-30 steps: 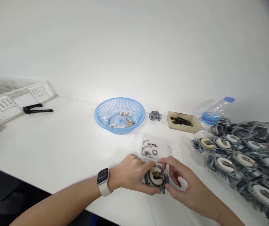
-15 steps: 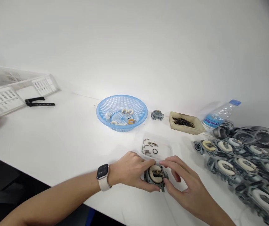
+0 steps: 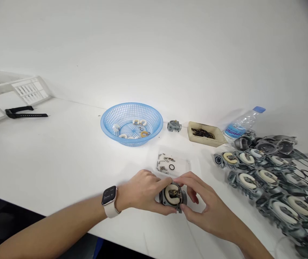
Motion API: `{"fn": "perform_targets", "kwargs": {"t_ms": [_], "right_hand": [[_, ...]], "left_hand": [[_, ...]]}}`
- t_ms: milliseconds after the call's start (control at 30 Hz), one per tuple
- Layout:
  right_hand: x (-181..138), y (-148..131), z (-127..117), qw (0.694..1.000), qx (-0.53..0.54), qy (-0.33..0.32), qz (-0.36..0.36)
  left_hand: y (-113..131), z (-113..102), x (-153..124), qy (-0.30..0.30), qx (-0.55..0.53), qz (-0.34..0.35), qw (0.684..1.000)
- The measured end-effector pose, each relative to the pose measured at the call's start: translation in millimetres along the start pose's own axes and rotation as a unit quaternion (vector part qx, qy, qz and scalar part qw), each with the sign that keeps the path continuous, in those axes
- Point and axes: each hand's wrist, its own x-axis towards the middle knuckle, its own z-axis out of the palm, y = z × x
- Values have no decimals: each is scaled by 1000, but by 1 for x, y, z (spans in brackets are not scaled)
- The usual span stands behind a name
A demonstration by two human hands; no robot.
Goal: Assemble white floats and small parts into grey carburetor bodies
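Note:
Both hands hold one grey metal carburetor body with a cream ring-shaped float on top, just above the white table near its front edge. My left hand, with a smartwatch on the wrist, grips its left side with curled fingers. My right hand pinches its right side and top with thumb and forefinger. Just behind the hands lies a clear flat tray with several small pins and a black O-ring.
A blue mesh basket with cream floats stands further back. Near it sit a lone small carburetor and a beige tray of black rings. Several carburetor bodies and a water bottle fill the right. A black tool and white crate lie far left.
The view has shifted, so everything sits a little further left and higher. Both hands stay on the carburetor body; my right fingers have closed in on its top.

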Motion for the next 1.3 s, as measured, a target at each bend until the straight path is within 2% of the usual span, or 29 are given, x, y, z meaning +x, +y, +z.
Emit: {"fn": "perform_targets", "kwargs": {"t_ms": [67, 233, 467, 600, 800, 1000, 1167, 1300], "right_hand": [[0, 1, 1, 1000, -20, 9, -7], [-2, 3, 3, 991, -96, 84, -40], [-2, 1, -2, 1000, 4, 13, 4], [-2, 1, -1, 1000, 9, 11, 11], [-4, 4, 2, 993, -101, 59, -13], [-4, 3, 0, 999, -33, 40, 10], [-4, 1, -1, 998, 43, -3, 42], [-5, 0, -2, 997, 45, 6, 60]], "left_hand": [[0, 0, 0, -5, -3, -1, 1000], [-1, 0, -1, -5, 7, 4, 1000], [-3, 1, -2, -11, -6, 0, 1000], [-1, 1, -2, -18, -9, -1, 1000], [-2, 2, -1, -8, 13, 5, 1000], [-2, 2, -3, 2, 15, 7, 1000], [-2, 1, -2, -7, -4, 7, 1000], [-2, 1, -2, 2, 3, 10, 1000]]}}
